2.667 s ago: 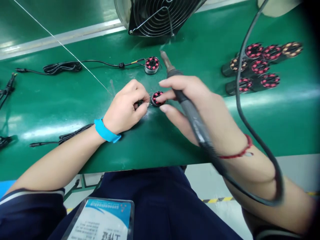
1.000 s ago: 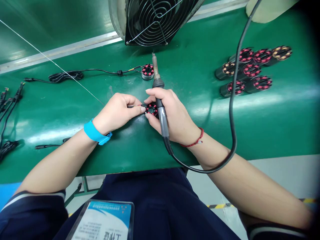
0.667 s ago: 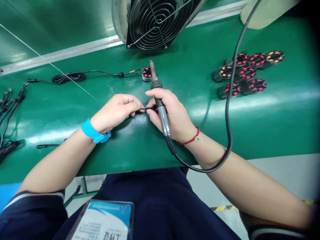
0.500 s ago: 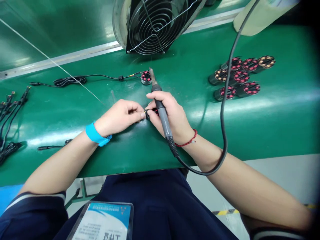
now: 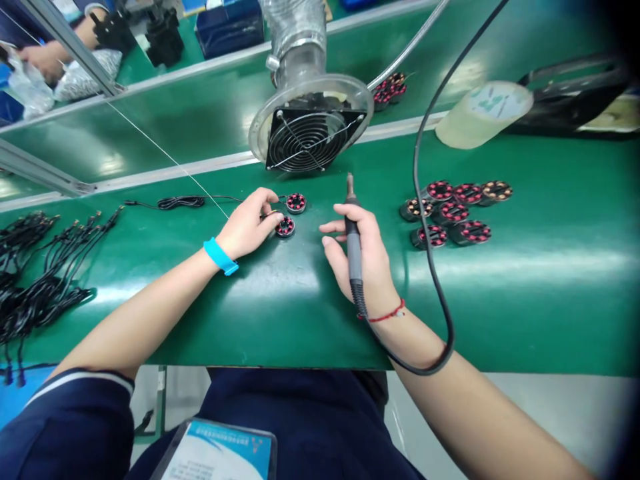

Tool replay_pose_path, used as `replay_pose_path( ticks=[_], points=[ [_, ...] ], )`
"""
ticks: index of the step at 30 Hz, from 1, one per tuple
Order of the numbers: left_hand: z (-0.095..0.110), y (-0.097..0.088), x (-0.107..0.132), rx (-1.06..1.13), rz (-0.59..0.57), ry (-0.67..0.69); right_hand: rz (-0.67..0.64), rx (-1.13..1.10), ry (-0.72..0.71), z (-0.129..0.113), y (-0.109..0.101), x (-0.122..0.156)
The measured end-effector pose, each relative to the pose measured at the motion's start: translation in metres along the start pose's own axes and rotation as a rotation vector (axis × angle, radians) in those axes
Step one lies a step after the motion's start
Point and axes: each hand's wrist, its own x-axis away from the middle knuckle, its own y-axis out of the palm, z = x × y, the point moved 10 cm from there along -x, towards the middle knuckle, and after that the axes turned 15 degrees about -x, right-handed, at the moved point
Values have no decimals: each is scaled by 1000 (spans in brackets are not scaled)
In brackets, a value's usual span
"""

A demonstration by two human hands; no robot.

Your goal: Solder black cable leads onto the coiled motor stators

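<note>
My left hand [image 5: 249,225], with a blue wristband, pinches a small round coil with red windings [image 5: 285,227] on the green table [image 5: 260,307]. A second such coil [image 5: 296,203], wired to a black cable [image 5: 180,201], lies just behind it. My right hand [image 5: 361,257] has come off the coil and grips a soldering iron [image 5: 352,233], tip pointing up and away, with the index and middle fingers stretched out. The iron's black cord [image 5: 430,260] loops off to the right.
A fume fan with a metal duct [image 5: 309,130] stands behind the coils. Several coil stacks [image 5: 453,210] lie at the right, a tape roll [image 5: 480,113] beyond them. A bundle of black cables [image 5: 40,267] covers the left. Another person's hand [image 5: 43,59] works at the far left.
The view has tilted up, showing more of the bench. My right hand has drawn back to the right, off the coil, with the iron. My left hand keeps hold of the coil.
</note>
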Motion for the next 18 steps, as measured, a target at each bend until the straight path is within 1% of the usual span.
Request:
replay_pose_path(
  ticks=[4,6,8,11,13,14,16,18],
  points=[
    [21,15,-5,-184,-186,122,-22,-9,74,0,-1,-1],
    [29,22,-7,-291,-267,156,-31,-8,97,-1,-1,-1],
    [34,24,-9,-393,-306,174,-48,-2,115,-1,0,0],
    [32,20,-10,-478,-290,182,-70,18,114,-4,1,0],
    [20,13,-11,-483,-260,156,-81,49,102,-5,2,0],
    [9,9,-13,-479,-247,126,-85,68,95,-6,2,0],
    [-18,-2,-22,-450,-218,29,-90,107,66,-7,3,0],
    [-47,-17,-39,-378,-160,-89,-105,146,9,-11,6,0]
  ],
)
